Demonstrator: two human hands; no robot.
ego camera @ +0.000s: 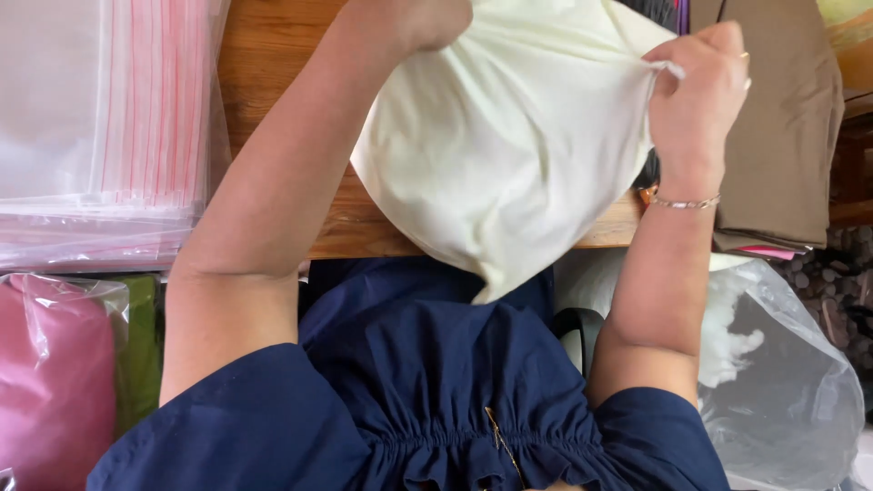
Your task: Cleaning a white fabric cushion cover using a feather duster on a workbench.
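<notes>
1. I noted both hands raised over the wooden counter (273, 55), each gripping the cream cloth (509, 155) at its upper edge.
2. Left hand (427, 20): partly cut off by the top of the frame; it looked closed into the cloth's gathered edge, though I could not see the fingers clearly.
3. Right hand (696, 86): fingers clenched tight on a pinched corner of the cloth, a thin bracelet (684, 202) at the wrist.
4. The cloth hung between the two hands, bulging down over the near edge of the counter toward the dark blue garment (427, 391) the person wore.
5. Left on the counter I saw a stack of clear bags with red stripes (109, 118); below it, pink fabric in a bag (50, 382).
6. Right: folded brown fabric (782, 118) on the counter, and a clear plastic bag with white filling (782, 382) lower down.
</notes>
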